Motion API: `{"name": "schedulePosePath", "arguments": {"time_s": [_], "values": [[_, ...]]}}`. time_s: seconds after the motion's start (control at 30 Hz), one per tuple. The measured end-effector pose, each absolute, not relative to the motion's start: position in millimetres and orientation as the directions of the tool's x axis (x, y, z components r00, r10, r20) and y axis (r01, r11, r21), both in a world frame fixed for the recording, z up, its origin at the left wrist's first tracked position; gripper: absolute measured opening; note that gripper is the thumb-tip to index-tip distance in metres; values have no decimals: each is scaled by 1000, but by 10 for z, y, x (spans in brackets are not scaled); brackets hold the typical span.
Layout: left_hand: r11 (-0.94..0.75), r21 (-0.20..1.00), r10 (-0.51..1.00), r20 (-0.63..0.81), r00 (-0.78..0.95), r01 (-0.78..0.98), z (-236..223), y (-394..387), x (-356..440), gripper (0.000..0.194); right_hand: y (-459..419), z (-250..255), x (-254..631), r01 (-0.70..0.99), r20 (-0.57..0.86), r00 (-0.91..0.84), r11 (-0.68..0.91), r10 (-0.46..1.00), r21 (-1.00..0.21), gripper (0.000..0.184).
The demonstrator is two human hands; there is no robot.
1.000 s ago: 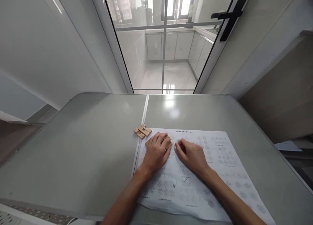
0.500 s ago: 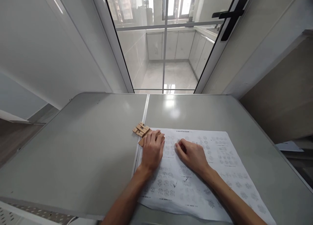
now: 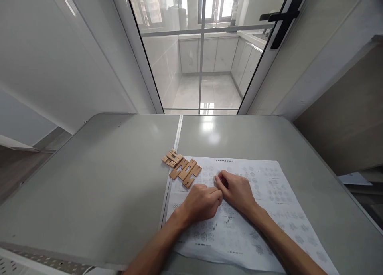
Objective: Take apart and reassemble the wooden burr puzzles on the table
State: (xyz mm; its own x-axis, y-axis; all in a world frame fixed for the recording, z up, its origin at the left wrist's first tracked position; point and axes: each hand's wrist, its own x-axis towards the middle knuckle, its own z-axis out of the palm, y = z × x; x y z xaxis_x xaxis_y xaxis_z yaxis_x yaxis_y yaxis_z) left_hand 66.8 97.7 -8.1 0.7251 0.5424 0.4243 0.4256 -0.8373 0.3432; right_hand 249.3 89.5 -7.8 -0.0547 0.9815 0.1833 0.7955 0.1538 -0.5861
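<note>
My left hand [image 3: 204, 202] is closed in a loose fist above the printed paper sheet [image 3: 206, 249], its knuckles close to the fingertips of my right hand. Whatever it holds, if anything, is hidden. My right hand [image 3: 237, 190] rests on the sheet with curled fingers and the thumb near the index finger; its palm is out of sight. Beyond my left hand, flat wooden puzzle pieces [image 3: 186, 173] with notches and dark marks lie side by side over the sheet's upper left corner. Several slimmer wooden pieces [image 3: 172, 158] touch them on the left.
The grey table [image 3: 119, 179] has a pale seam [image 3: 178, 133] running across it, left of the sheet. Behind its far edge stands a glass door [image 3: 221, 67] with a black handle [image 3: 284, 17]. White walls flank the door.
My left hand has come off the wooden pieces, moved nearer and to the right, and curled closed beside my right hand. The pieces now show fully. My right hand stays put.
</note>
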Motion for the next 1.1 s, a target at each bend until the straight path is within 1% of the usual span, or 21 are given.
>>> {"name": "schedulePosePath", "arguments": {"time_s": [0.47, 0.83, 1.1], "values": [[-820, 363, 564, 375, 736, 443, -53, 987, 682, 24, 906, -82, 2499, 798, 179, -79, 170, 981, -578, 33], [-817, 360, 569, 368, 736, 451, -43, 977, 678, 24, 897, -58, 2494, 799, 163, -77, 159, 984, -581, 33], [-818, 365, 566, 375, 735, 444, -44, 982, 683, 24, 898, -64, 2499, 799, 182, -80, 172, 980, -577, 34]]}}
